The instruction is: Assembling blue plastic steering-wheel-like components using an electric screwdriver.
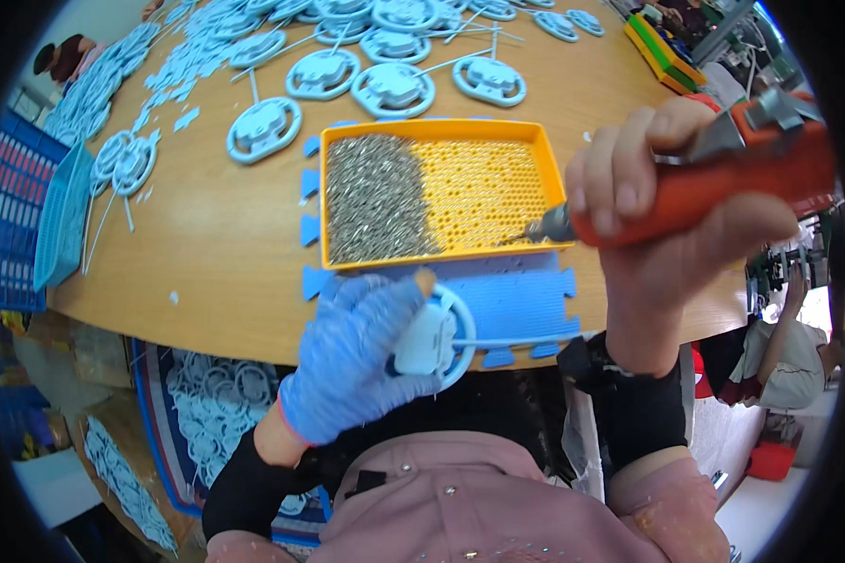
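Observation:
My left hand (352, 352), in a blue glove, is closed round a light-blue plastic ring-shaped part (429, 342) near the table's front edge. A thin rod juts from that part to the right. My right hand (643, 178) grips a red electric screwdriver (714, 178), which lies almost level. Its bit points left, low over the right half of a yellow tray (554, 150). Small metal screws (376, 197) fill the tray's left side. Perforations cover its right side. Whether a screw sits on the bit is too small to tell.
A blue foam mat (521, 291) lies under the tray. Several similar light-blue parts (394, 89) are heaped across the far table. A teal basket (63, 225) stands at the left edge. Below the table, a container of parts (221, 394) sits at left. Other people are at both sides.

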{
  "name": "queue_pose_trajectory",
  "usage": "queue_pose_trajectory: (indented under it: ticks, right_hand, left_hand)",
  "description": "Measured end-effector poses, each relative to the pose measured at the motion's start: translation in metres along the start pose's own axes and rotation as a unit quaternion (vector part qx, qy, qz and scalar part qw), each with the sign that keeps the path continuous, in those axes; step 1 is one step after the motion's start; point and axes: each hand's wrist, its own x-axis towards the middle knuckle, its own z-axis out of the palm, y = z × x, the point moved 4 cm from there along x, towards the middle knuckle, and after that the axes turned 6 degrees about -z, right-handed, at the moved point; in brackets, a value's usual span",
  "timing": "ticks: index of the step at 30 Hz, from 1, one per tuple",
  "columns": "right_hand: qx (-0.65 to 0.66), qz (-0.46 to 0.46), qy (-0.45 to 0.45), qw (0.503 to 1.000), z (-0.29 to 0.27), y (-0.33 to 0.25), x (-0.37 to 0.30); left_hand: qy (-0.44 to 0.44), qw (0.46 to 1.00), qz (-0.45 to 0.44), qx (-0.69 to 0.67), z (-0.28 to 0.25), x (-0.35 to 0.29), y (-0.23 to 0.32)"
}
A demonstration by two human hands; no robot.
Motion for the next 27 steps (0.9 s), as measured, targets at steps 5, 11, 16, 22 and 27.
queue_pose_trajectory:
  ticks: [5,11,16,22,27]
  right_hand:
    - [-0.047,0.138,-0.069,0.987,0.066,0.011,-0.031]
    - [0.021,0.167,-0.157,0.973,0.087,0.035,-0.045]
    - [0.021,0.163,-0.189,0.968,0.095,0.041,-0.050]
    - [0.012,0.166,-0.209,0.964,0.100,0.045,-0.053]
    - [0.006,0.182,-0.152,0.971,0.105,0.048,-0.053]
  left_hand:
    - [0.021,0.996,-0.045,-0.078,0.009,-0.007,-0.019]
    - [0.035,0.992,-0.061,-0.102,0.023,-0.010,-0.030]
    - [0.049,0.988,-0.047,-0.136,0.010,-0.016,-0.024]
    - [0.084,0.991,-0.018,-0.104,0.002,-0.013,-0.019]
    - [0.076,0.989,-0.077,-0.102,0.006,-0.011,-0.006]
